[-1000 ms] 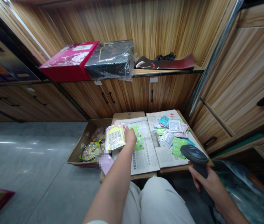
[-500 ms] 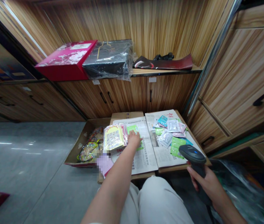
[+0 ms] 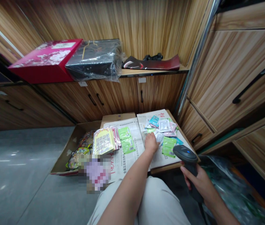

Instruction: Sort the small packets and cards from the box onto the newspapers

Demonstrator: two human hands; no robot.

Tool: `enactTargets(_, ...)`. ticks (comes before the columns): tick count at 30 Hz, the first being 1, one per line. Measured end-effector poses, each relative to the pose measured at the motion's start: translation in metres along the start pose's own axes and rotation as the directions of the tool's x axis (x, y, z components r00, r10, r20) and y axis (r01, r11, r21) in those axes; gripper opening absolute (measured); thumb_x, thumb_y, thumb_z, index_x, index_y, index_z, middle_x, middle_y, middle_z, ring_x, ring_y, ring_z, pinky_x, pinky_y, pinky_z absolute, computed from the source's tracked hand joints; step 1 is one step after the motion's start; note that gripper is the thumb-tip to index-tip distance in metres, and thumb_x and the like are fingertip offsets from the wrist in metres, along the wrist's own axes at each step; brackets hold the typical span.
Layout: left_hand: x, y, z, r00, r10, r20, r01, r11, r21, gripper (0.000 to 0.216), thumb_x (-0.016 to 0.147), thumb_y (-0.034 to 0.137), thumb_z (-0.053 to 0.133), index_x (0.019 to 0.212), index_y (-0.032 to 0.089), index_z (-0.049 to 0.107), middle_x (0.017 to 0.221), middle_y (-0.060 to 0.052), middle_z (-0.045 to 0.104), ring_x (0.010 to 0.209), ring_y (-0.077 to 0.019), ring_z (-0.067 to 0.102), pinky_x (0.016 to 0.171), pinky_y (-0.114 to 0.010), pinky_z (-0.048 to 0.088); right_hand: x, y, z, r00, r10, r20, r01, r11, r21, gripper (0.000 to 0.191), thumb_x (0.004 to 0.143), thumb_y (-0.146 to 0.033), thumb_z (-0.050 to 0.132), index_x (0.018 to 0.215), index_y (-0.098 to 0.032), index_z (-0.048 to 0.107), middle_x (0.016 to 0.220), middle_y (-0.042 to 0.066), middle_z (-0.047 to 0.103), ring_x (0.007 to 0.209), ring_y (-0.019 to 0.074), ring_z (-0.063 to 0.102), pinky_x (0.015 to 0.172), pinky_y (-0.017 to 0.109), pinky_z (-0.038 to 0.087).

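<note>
My left hand (image 3: 151, 143) is over the right-hand sheet of newspaper, fingers apart and bent down at the near left side of a pile of small sachets. Beside its thumb lies a silvery white sachet (image 3: 159, 137), partly covered by the hand. A green sachet pair (image 3: 169, 146) and a blue sachet (image 3: 154, 121) are in the same pile. In my right hand (image 3: 199, 178) is a dark barcode scanner (image 3: 185, 153), held by its handle with a small blue light on top. More green sachets (image 3: 128, 145) lie flat on the left newspaper (image 3: 132, 162).
Left of the green sachets sits a stack of yellow and pink packets (image 3: 104, 140). A cardboard box (image 3: 63, 156) holds colourful wrapped goods. On the shelf stand a pink box (image 3: 45, 61) and a plastic-wrapped black box (image 3: 95, 59). Clear plastic bags (image 3: 235, 184) lie at lower right.
My left hand has moved right, from the green sachets on the left newspaper to the sachet pile. The view has turned slightly right. The scanner stays in my right hand.
</note>
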State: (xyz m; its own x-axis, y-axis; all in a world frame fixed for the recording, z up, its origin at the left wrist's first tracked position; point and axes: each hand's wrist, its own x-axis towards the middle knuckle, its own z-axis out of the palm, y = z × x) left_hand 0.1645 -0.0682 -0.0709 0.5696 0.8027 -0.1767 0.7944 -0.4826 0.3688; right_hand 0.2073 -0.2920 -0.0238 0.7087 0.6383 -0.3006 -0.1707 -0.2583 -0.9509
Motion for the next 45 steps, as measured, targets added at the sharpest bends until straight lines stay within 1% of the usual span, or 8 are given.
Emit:
enactTargets(4,0.002,0.007,0.007,0.994,-0.097,-0.055,0.098,0.995,0.005,0.055,0.07,0.023,0.078,0.116,0.015,0.049,0.119,-0.016,0.055,0.111,-0.0275,0.056,0.092,-0.033,0.041,0.002,0.004,-0.004,1.0,0.01,0.02,-0.01,1.0,-0.007,0.049,0.068,-0.057,0.073,0.092,-0.017,0.06,0.043,-0.009,0.048,0.033,0.01,0.043,0.033,0.021,0.036)
enactTargets(9,0.011,-0.009,0.001,0.976,-0.214,-0.038,0.207,0.968,-0.144,0.065,0.062,0.02,0.084,0.117,0.013,0.05,0.117,-0.016,0.06,0.106,-0.0266,0.061,0.085,-0.03,0.044,0.005,0.008,-0.007,0.999,0.035,0.009,-0.035,0.999,0.002,0.05,0.068,-0.056,0.073,0.095,-0.016,0.059,0.043,-0.01,0.049,0.033,0.0098,0.043,0.033,0.021,0.036)
enactTargets(14,0.023,-0.033,-0.004,0.961,-0.266,0.078,0.276,0.884,-0.377,0.031,0.059,0.011,0.08,0.086,0.015,0.065,0.092,-0.006,0.07,0.091,-0.0217,0.065,0.076,-0.025,0.045,0.005,0.007,-0.005,1.0,0.022,0.015,-0.022,0.999,0.031,0.05,0.068,-0.056,0.073,0.095,-0.016,0.059,0.043,-0.01,0.049,0.033,0.0096,0.043,0.033,0.02,0.036)
enactTargets(17,0.027,-0.042,-0.008,0.973,-0.215,0.082,0.225,0.813,-0.537,0.013,0.064,0.01,0.073,0.076,0.015,0.067,0.076,-0.001,0.068,0.078,-0.0175,0.065,0.069,-0.024,0.045,0.004,0.004,-0.003,0.999,0.016,0.029,-0.017,0.999,0.029,0.049,0.068,-0.054,0.073,0.096,-0.016,0.059,0.043,-0.01,0.049,0.033,0.0096,0.043,0.033,0.02,0.036)
enactTargets(22,0.026,-0.049,-0.016,0.991,-0.131,-0.01,0.091,0.737,-0.67,0.008,0.063,0.011,0.071,0.07,0.014,0.069,0.069,0.0,0.067,0.072,-0.0152,0.063,0.068,-0.024,0.045,-0.002,-0.006,0.003,0.998,-0.01,0.06,0.009,1.0,0.012,0.046,0.069,-0.053,0.073,0.094,-0.018,0.058,0.046,-0.01,0.051,0.033,0.0094,0.045,0.033,0.02,0.036)
enactTargets(27,0.018,-0.053,-0.017,0.996,-0.091,-0.019,0.051,0.703,-0.709,0.006,0.061,0.015,0.072,0.066,0.015,0.068,0.066,0.0,0.065,0.068,-0.0158,0.061,0.067,-0.026,0.046,-0.006,-0.013,0.01,0.996,-0.025,0.089,0.029,0.999,-0.044,0.038,0.071,-0.053,0.072,0.08,-0.022,0.053,0.042,-0.01,0.051,0.032,0.0094,0.044,0.034,0.02,0.034)
enactTargets(32,0.013,-0.053,-0.015,0.996,-0.085,-0.005,0.054,0.68,-0.731,0.009,0.06,0.016,0.074,0.066,0.015,0.068,0.065,0.0,0.063,0.068,-0.0157,0.06,0.068,-0.027,0.046,-0.004,-0.014,0.01,0.989,-0.006,0.146,0.018,0.996,-0.083,0.04,0.072,-0.053,0.072,0.087,-0.02,0.057,0.038,-0.009,0.051,0.031,0.0109,0.044,0.034,0.022,0.034)
enactTargets(45,0.007,-0.051,-0.018,0.998,-0.059,-0.007,0.037,0.71,-0.704,0.009,0.06,0.014,0.072,0.066,0.015,0.065,0.064,0.001,0.06,0.068,-0.0144,0.058,0.065,-0.025,0.044,-0.008,-0.017,0.016,0.996,-0.043,0.078,0.046,0.998,-0.037,0.039,0.071,-0.053,0.071,0.084,-0.019,0.057,0.041,-0.01,0.049,0.03,0.0091,0.042,0.033,0.02,0.032)
